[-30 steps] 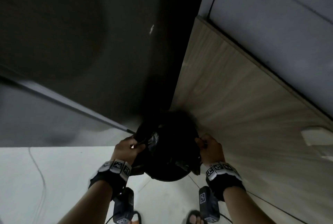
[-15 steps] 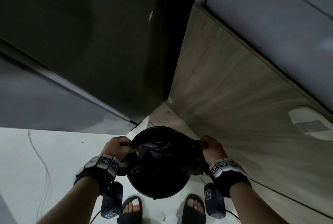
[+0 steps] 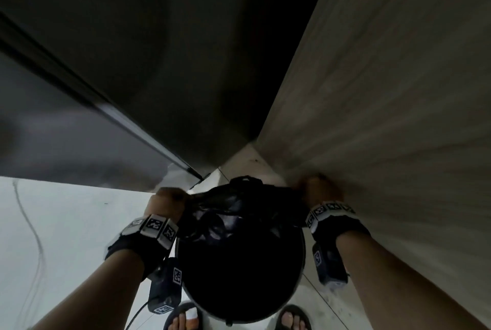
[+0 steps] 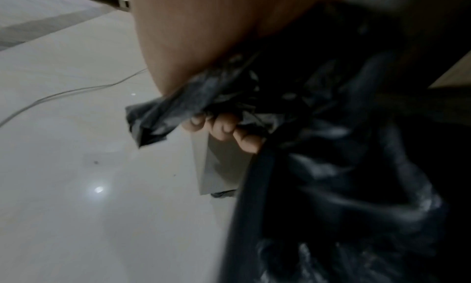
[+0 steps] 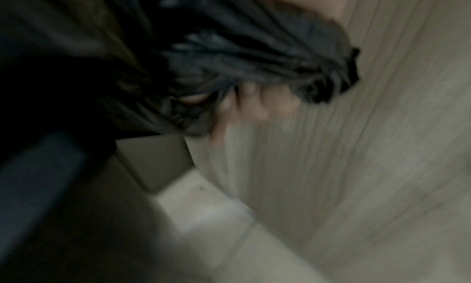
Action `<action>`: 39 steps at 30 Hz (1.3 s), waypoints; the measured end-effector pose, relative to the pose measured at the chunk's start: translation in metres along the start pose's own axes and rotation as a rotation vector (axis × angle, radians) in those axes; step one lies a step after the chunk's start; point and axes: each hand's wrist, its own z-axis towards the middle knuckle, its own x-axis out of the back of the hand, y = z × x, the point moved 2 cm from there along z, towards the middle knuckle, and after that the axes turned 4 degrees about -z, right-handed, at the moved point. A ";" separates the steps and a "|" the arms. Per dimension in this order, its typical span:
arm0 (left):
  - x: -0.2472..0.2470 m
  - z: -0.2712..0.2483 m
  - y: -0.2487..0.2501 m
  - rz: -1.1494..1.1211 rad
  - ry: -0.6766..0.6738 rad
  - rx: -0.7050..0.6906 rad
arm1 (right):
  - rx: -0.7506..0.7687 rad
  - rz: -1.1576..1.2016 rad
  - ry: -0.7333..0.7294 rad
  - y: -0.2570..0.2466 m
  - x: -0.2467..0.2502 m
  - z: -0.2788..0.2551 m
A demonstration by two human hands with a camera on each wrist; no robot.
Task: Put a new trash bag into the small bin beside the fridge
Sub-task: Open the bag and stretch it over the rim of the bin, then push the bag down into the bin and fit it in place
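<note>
A round black bin (image 3: pixel 239 276) stands on the floor between my feet, seen from above in the head view. A crumpled black trash bag (image 3: pixel 233 210) is stretched over its far side. My left hand (image 3: pixel 166 203) grips the bag's left edge, and my right hand (image 3: pixel 318 191) grips its right edge. In the left wrist view my curled fingers (image 4: pixel 224 128) bunch the black bag (image 4: pixel 331 166). The right wrist view is blurred, but my fingers (image 5: pixel 254 104) are curled round gathered bag plastic (image 5: pixel 254 51). The bin's inside is too dark to make out.
The dark fridge side (image 3: pixel 172 50) rises at the left, with a grey door (image 3: pixel 53 130) beside it. A wood-grain cabinet panel (image 3: pixel 385 90) stands close on the right, next to my right hand. Pale tiled floor (image 3: pixel 66 236) carries a thin cable (image 3: pixel 32 236). My sandalled feet (image 3: pixel 183 319) flank the bin.
The bin has come nearer to my feet, out of the corner between fridge and cabinet. Both hands still hold the bag's edges, now raised and pulled wider apart.
</note>
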 end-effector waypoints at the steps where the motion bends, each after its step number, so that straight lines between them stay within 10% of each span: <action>1: -0.003 0.001 -0.007 0.047 -0.070 0.031 | -0.032 0.009 -0.090 0.004 -0.011 0.001; 4: -0.006 0.003 -0.024 -0.035 -0.125 0.035 | 0.017 0.006 -0.240 0.012 -0.038 -0.001; 11: 0.020 -0.033 -0.025 -0.002 0.062 -0.129 | -0.082 0.744 -0.048 0.020 -0.006 -0.043; 17: 0.007 -0.069 -0.028 -0.158 -0.275 0.399 | -0.498 0.874 -0.692 0.025 -0.024 -0.080; 28: 0.009 -0.040 -0.041 -0.925 0.073 0.252 | -0.235 1.164 -0.141 0.038 -0.006 -0.047; 33: -0.014 -0.072 -0.071 -0.255 0.124 0.238 | -0.203 0.701 -0.136 0.044 -0.051 -0.061; 39: -0.004 -0.098 -0.026 0.035 0.411 -0.311 | 0.030 0.723 0.458 0.027 -0.017 -0.094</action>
